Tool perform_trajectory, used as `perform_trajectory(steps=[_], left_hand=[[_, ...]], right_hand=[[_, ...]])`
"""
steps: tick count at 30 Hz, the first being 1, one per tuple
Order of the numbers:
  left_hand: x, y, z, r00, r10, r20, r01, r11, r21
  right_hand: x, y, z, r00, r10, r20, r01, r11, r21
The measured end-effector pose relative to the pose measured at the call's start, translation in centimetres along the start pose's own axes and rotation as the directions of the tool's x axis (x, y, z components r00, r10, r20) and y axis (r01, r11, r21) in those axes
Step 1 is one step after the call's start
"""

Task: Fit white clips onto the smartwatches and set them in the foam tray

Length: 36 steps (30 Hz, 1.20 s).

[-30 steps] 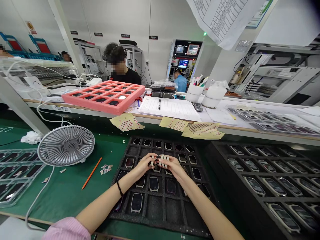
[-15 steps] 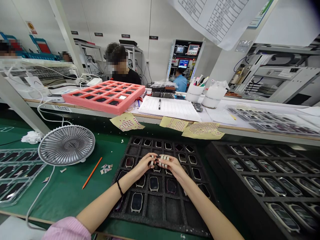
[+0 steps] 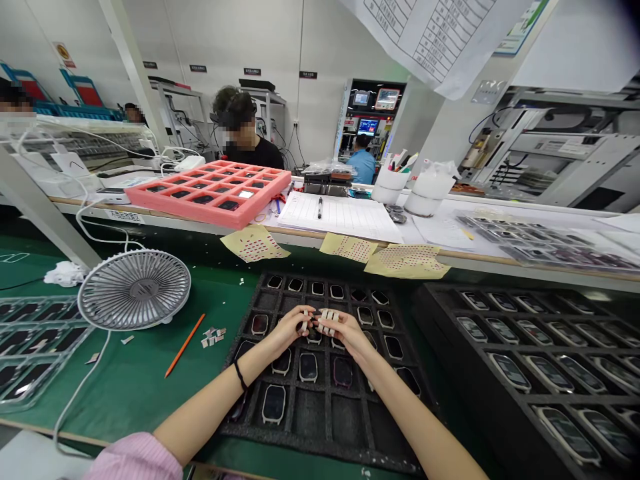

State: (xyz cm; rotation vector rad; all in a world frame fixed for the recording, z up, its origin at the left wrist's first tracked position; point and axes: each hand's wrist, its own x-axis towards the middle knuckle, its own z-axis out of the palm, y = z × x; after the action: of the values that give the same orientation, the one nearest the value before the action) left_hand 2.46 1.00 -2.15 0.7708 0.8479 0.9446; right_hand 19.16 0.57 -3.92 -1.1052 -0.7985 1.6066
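Over the middle of a black foam tray (image 3: pixel 313 417), both of my hands meet fingertip to fingertip. Between them is a small dark part (image 3: pixel 315 319), mostly covered by the fingers, so its exact kind is hidden. My left hand (image 3: pixel 291 328) pinches it from the left, with a pale cover on a fingertip. From the right, my right hand (image 3: pixel 347 328) closes on it, and several of its fingers wear pale finger cots (image 3: pixel 328 321). Smartwatch bodies with dark screens, such as one watch body (image 3: pixel 308 367), sit in the tray's pockets around and below my hands.
A second black foam tray (image 3: pixel 440 333) of watch bodies stands right. To the left are a grey fan (image 3: pixel 143 290), an orange pencil (image 3: pixel 185 347), small white scraps (image 3: pixel 213 337) and a clear tray (image 3: pixel 37 393). A pink foam tray (image 3: pixel 235 217) rests on the shelf ahead.
Both hands stay at the same spot with the small dark part between them. The view has shifted very slightly; a person across the bench has moved their head a little.
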Motion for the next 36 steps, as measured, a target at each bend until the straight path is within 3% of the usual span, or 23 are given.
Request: perform_trajectory(steps=[36], left_hand=[[-0.04,0.03,-0.15,1.0,-0.002,0.023,0.002,1.0,0.024]], right_hand=[[-0.15,-0.16,0.13,1.0,-0.004,0.006,0.004,1.0,-0.021]])
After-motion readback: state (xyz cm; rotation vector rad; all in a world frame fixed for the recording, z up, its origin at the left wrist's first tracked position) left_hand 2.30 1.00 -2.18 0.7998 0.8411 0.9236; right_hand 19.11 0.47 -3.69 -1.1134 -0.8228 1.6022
